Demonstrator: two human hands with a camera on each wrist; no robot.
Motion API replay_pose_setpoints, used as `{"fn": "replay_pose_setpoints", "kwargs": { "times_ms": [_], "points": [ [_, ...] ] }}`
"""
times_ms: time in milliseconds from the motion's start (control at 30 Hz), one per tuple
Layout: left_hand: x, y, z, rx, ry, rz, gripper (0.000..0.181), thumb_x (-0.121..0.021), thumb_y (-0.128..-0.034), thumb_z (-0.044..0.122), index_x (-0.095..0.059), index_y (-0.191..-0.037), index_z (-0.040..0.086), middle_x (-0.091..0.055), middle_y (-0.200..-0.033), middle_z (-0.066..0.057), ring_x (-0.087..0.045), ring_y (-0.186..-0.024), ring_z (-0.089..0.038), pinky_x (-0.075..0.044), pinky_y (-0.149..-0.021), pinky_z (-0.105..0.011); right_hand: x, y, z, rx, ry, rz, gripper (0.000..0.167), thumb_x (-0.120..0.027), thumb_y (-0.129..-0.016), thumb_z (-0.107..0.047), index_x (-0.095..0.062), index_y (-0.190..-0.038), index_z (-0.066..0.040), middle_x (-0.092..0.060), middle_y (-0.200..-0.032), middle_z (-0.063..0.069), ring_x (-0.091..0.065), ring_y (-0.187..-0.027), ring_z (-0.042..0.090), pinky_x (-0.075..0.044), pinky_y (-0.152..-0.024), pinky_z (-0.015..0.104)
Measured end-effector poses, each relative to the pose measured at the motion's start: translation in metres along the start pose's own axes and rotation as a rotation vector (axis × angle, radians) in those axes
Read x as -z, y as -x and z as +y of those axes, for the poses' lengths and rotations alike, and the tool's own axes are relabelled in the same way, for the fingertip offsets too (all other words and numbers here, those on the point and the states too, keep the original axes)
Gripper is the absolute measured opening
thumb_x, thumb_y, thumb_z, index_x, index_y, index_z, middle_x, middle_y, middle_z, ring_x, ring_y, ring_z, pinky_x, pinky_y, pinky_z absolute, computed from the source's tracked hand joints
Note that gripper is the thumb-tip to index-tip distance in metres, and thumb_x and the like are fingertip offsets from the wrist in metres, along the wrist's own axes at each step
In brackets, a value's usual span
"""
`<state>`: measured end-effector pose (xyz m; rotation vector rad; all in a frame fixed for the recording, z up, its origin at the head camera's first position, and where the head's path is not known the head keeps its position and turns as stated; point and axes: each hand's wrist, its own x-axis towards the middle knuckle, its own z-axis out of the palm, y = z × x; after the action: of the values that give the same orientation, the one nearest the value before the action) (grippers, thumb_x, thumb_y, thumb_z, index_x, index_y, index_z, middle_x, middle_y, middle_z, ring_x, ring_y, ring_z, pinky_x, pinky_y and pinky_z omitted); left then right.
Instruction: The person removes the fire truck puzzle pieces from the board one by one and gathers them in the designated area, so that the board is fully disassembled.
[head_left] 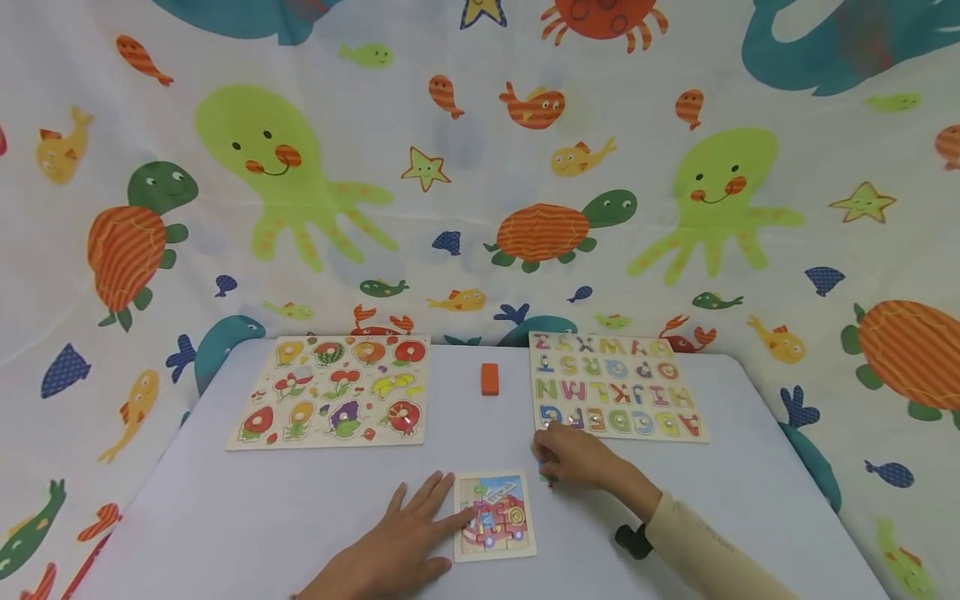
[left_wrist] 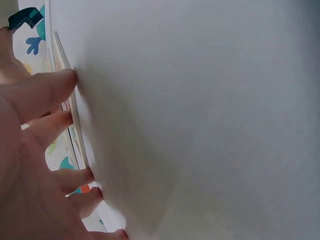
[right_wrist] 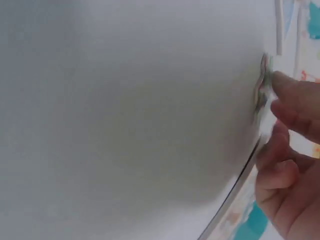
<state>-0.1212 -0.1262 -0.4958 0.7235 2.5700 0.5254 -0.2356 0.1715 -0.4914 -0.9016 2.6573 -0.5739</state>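
Observation:
A small square jigsaw puzzle (head_left: 495, 557) in a wooden frame lies on the table, showing a red vehicle; bare wood shows along its left part. My left hand (head_left: 401, 533) has its fingers spread and relaxed, with one fingertip over the picture. In the left wrist view, fingertips (left_wrist: 82, 176) of that hand touch the table and the puzzle's edge. Just right of the puzzle, my right hand (head_left: 577, 457) has curled fingers and pinches a small colourful puzzle piece (right_wrist: 261, 92), blurred and mostly hidden in the head view. That hand is close to the alphabet board's front edge.
A fruit peg board (head_left: 416, 358) lies at the back left and an alphabet peg board (head_left: 701, 429) at the back right. Between them is an orange-red block (head_left: 490, 379). A black object (head_left: 633, 542) sits beside the right sleeve. A sea-animal printed cloth (head_left: 465, 292) hangs behind the table.

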Motion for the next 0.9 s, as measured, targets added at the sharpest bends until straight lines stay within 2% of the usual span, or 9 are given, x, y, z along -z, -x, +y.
{"fn": "replay_pose_setpoints", "kwargs": {
  "times_ms": [100,167,233,300,367,433,700,800,900],
  "points": [
    [0.002,-0.001,0.000,0.011,-0.002,-0.012,0.065,-0.073,-0.0932,0.040,-0.048,-0.153,0.038,-0.023,-0.168,-0.011,-0.014,-0.155,-0.037,-0.013,-0.117,-0.071,-0.001,-0.002,-0.013,0.084,0.076,0.009,0.023,-0.079,-0.090,-0.020,-0.071,-0.112,-0.019,-0.060,-0.104,-0.004,-0.055,-0.091,0.011,-0.052,-0.077,0.028],
    [0.002,-0.001,0.000,0.014,-0.010,-0.014,0.065,-0.073,-0.0932,0.041,-0.048,-0.153,0.038,-0.024,-0.168,-0.011,-0.015,-0.155,-0.037,-0.014,-0.117,-0.072,-0.003,-0.006,-0.023,0.168,0.108,-0.021,0.033,-0.078,-0.091,-0.022,-0.072,-0.123,-0.025,-0.060,-0.128,0.002,-0.055,-0.117,0.019,-0.052,-0.096,0.038],
    [0.003,-0.001,0.000,0.012,-0.014,-0.012,0.065,-0.073,-0.0930,0.041,-0.048,-0.153,0.038,-0.025,-0.168,-0.011,-0.015,-0.155,-0.038,-0.014,-0.116,-0.072,-0.006,-0.010,-0.031,0.241,0.131,-0.065,0.039,-0.077,-0.092,-0.024,-0.070,-0.130,-0.031,-0.049,-0.151,0.004,-0.040,-0.141,0.026,-0.043,-0.109,0.051],
    [0.002,-0.001,0.000,0.006,-0.022,-0.008,0.065,-0.073,-0.0930,0.042,-0.048,-0.153,0.038,-0.026,-0.167,-0.011,-0.016,-0.154,-0.038,-0.015,-0.116,-0.073,-0.010,-0.015,-0.036,0.280,0.164,-0.111,0.044,-0.077,-0.092,-0.024,-0.068,-0.134,-0.037,-0.033,-0.164,0.002,-0.021,-0.153,0.031,-0.034,-0.115,0.060],
    [0.002,-0.001,0.000,-0.003,-0.024,-0.006,0.064,-0.073,-0.0934,0.041,-0.048,-0.153,0.038,-0.026,-0.167,-0.011,-0.016,-0.154,-0.038,-0.015,-0.115,-0.073,-0.013,-0.019,-0.038,0.300,0.194,-0.135,0.047,-0.078,-0.091,-0.023,-0.067,-0.134,-0.040,-0.026,-0.168,0.001,-0.014,-0.155,0.032,-0.032,-0.115,0.062],
    [0.002,-0.001,0.000,-0.011,-0.025,-0.006,0.064,-0.072,-0.0938,0.041,-0.048,-0.153,0.038,-0.026,-0.167,-0.011,-0.016,-0.155,-0.038,-0.015,-0.115,-0.073,-0.014,-0.021,-0.040,0.313,0.233,-0.144,0.048,-0.079,-0.090,-0.022,-0.068,-0.133,-0.041,-0.025,-0.168,0.000,-0.014,-0.156,0.031,-0.031,-0.116,0.060],
    [0.002,0.000,0.000,-0.021,-0.039,0.009,0.065,-0.072,-0.0938,0.041,-0.047,-0.153,0.037,-0.025,-0.168,-0.011,-0.016,-0.155,-0.038,-0.015,-0.115,-0.073,-0.009,-0.027,-0.048,0.373,0.361,-0.117,0.046,-0.083,-0.087,-0.022,-0.071,-0.128,-0.038,-0.037,-0.161,0.001,-0.024,-0.152,0.031,-0.035,-0.115,0.057],
    [0.002,0.000,-0.001,-0.028,-0.040,0.010,0.065,-0.072,-0.0937,0.041,-0.047,-0.153,0.037,-0.025,-0.168,-0.011,-0.016,-0.155,-0.037,-0.016,-0.115,-0.073,-0.010,-0.027,-0.052,0.370,0.379,-0.124,0.047,-0.083,-0.086,-0.021,-0.070,-0.129,-0.037,-0.045,-0.154,-0.001,-0.035,-0.144,0.026,-0.041,-0.112,0.050],
    [0.001,0.000,-0.001,-0.022,-0.036,0.007,0.065,-0.072,-0.0933,0.041,-0.048,-0.153,0.037,-0.025,-0.168,-0.011,-0.016,-0.155,-0.037,-0.016,-0.115,-0.073,-0.011,-0.028,-0.056,0.360,0.352,-0.134,0.047,-0.084,-0.087,-0.018,-0.071,-0.129,-0.034,-0.053,-0.143,-0.002,-0.048,-0.128,0.018,-0.048,-0.106,0.036]
  ]
}}
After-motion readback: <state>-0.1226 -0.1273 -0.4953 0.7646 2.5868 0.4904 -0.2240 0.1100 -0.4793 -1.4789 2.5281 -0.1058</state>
